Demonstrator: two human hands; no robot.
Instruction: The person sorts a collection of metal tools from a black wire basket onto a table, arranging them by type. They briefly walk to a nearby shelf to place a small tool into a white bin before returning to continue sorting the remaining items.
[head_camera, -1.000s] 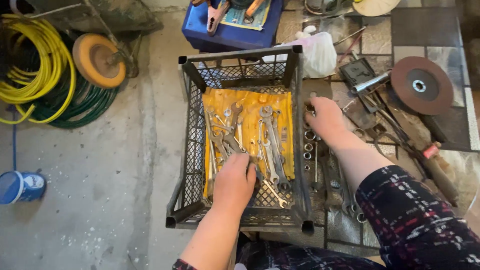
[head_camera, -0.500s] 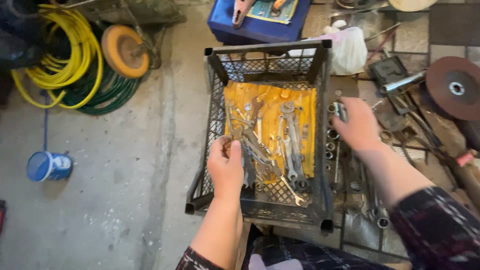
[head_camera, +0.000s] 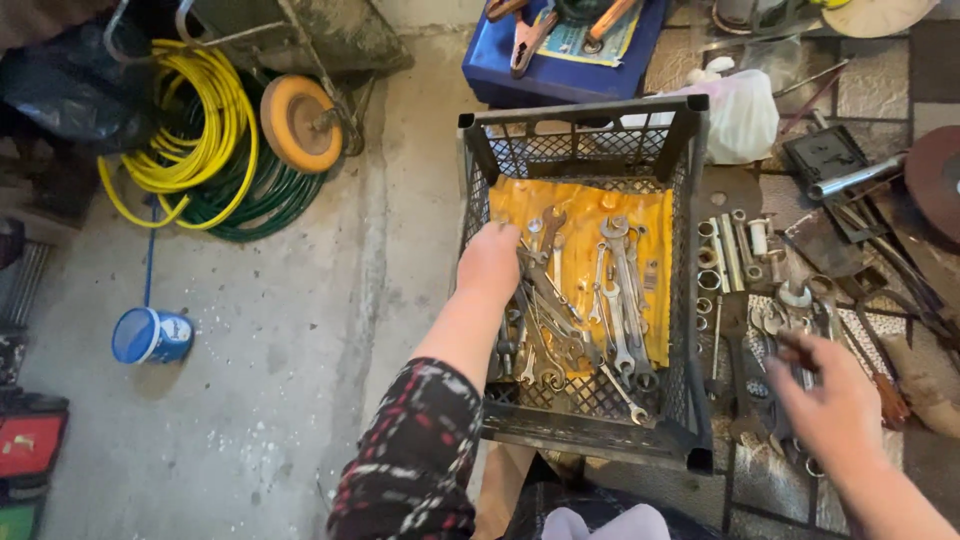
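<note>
Many wrenches (head_camera: 585, 290) fill the black crate (head_camera: 690, 440); left hand (head_camera: 488, 262) grip unclear; right hand (head_camera: 832, 405) spread.

Concrete floor (head_camera: 300, 400): black mesh crate (head_camera: 690, 440) at centre, blue mug (head_camera: 150, 336) left, yellow hose coil (head_camera: 215, 120) far-left, sockets (head_camera: 705, 280) and spanners right of crate.

Left hand (head_camera: 488, 262) reaches forward, fingers curled down; right hand (head_camera: 825, 405) hovers low, fingers loosely spread

Workshop or garage, bare concrete floor (head_camera: 250, 400), coiled hoses (head_camera: 200, 150), crate of wrenches (head_camera: 590, 290), grinding disc (head_camera: 300, 122)
</note>
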